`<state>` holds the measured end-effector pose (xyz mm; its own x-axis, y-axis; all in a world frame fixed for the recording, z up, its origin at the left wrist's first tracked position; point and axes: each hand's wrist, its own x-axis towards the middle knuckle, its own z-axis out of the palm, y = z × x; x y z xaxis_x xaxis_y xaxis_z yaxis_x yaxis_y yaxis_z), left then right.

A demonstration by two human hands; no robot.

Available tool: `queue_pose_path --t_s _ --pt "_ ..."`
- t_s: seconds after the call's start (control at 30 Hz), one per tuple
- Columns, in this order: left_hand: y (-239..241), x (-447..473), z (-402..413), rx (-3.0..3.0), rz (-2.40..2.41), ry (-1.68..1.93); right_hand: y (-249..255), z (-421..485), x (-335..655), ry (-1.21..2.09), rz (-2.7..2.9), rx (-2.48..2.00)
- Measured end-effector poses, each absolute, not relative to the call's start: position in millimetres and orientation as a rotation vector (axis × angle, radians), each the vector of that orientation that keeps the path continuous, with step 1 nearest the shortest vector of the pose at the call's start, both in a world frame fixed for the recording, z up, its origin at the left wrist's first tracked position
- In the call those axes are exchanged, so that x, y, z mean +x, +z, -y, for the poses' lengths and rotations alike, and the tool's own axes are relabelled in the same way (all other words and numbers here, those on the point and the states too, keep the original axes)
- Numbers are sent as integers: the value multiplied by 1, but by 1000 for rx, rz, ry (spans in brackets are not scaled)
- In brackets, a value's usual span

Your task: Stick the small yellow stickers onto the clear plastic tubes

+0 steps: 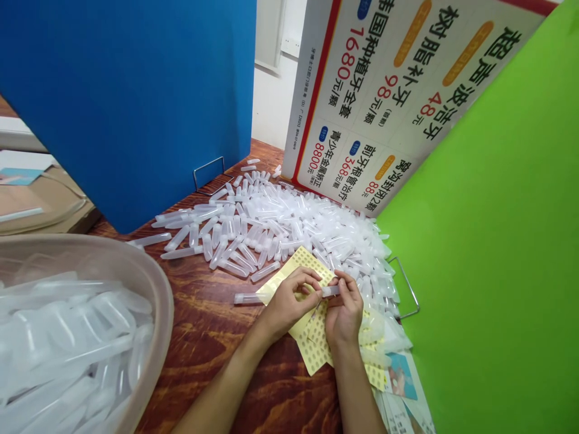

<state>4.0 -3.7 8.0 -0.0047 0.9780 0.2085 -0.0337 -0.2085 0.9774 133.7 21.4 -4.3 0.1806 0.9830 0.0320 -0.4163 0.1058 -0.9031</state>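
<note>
Between my two hands is a small translucent plastic tube. My right hand grips it with curled fingers and thumb. The thumb and forefinger of my left hand pinch at the tube's left end; whether a sticker is between them is too small to tell. Under both hands lie yellow sheets of small oval stickers, partly hidden by the hands and overlapping one another. Another translucent tube rests on the table just left of my left hand.
A large pile of translucent tubes spreads beyond my hands. At the left stands a tub full of similar tubes. Blue, printed and green boards enclose the wooden table. Printed papers lie at right.
</note>
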Motion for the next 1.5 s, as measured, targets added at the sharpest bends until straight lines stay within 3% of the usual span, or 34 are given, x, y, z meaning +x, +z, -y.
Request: queue_pose_path --t_s 0.67,1.13,1.5 --pt "4 7 2 1281 -1093 1456 -5 -21 135 1214 791 -930" --pt "6 2 8 1561 -1047 1098 -4 -22 137 1267 871 -838" --pt "4 3 3 1483 -1252 1136 -4 -27 135 1024 883 -929"
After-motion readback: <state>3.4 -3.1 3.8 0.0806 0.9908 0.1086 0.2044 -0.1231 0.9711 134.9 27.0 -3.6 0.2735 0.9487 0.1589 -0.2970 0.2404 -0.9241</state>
